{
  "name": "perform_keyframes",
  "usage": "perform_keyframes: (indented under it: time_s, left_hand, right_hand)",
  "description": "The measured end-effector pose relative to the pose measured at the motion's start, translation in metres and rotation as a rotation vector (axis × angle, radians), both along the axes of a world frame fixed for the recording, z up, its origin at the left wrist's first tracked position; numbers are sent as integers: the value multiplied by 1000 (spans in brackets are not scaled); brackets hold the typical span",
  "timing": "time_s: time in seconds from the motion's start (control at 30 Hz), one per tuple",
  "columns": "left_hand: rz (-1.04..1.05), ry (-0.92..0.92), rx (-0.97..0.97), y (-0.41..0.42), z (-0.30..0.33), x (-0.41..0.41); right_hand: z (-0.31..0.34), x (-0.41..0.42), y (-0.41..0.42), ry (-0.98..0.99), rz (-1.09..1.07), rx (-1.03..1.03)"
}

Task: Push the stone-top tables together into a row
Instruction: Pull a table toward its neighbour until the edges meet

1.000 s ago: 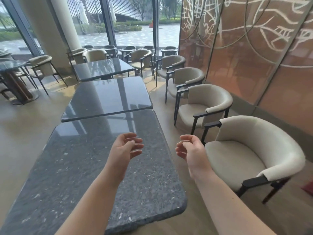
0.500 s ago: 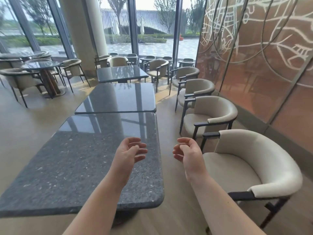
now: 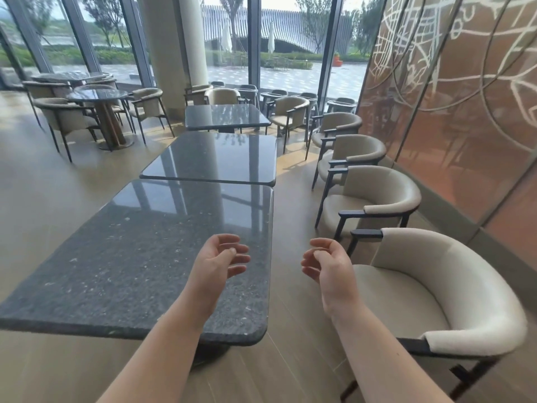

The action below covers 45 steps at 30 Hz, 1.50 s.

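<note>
From the head camera, both bare hands are raised in the air, palms turned toward each other, fingers loosely curled and grasping nothing. The left hand (image 3: 218,261) hangs above the near right part of the nearest stone-top table (image 3: 139,257), not touching the speckled dark slab as far as can be told. The right hand (image 3: 327,264) hangs over the bare floor (image 3: 293,330), in the aisle between that table's right edge and the closest cream armchair (image 3: 453,292), which sits just to its right.

Straight ahead of the left hand, the nearest table's far edge meets the second stone-top table (image 3: 215,158); the two tops look to be touching or nearly so, though the wide-angle view leaves any seam uncertain, and the second sits slightly offset to the right. Beyond it stands the third stone-top table (image 3: 225,116), apart from the second with a strip of floor showing between them.

Ahead of the right hand, a line of armchairs (image 3: 374,193) runs along the copper-coloured wall panel (image 3: 465,112). Far to the left of the hands stands a round table (image 3: 100,94) with chairs around it.
</note>
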<state>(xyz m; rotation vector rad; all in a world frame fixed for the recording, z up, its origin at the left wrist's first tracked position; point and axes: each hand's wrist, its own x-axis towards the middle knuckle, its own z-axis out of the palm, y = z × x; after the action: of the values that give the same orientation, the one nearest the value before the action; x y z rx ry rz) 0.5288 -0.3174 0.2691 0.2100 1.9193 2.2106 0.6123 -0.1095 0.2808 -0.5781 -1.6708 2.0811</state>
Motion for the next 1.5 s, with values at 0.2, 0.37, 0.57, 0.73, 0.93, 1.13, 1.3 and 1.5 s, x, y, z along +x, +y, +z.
perform_keyframes:
  time_s: [0.2,0.37,0.57,0.73,0.93,1.13,1.3,1.5]
  left_hand:
    - [86,-69,23,26,-26,-51]
    - [153,-122,74,53,-67,-127]
    - [292,-240,91,71,-94,-229]
    - [413,-278,110,73,-103,-271]
    - [664,-450,86,59,-144,-272]
    - [977,-577,99,87,-182,-273]
    - [1297,-652,177,174,-219,-299]
    - [1409,-886,504,295,-228,-330]
  right_hand:
    - [-22,-52,36,-77,48,4]
    - [-52,-146,69,-175,111,53]
    - [-74,-278,90,-325,240,165]
    - [-93,-358,102,-387,365,252]
    - [-140,-431,105,-536,565,248]
    - [-183,-518,117,-583,828,322]
    - [-236,-597,147,-628,1098,377]
    - [-253,-642,221,-860,1172,388]
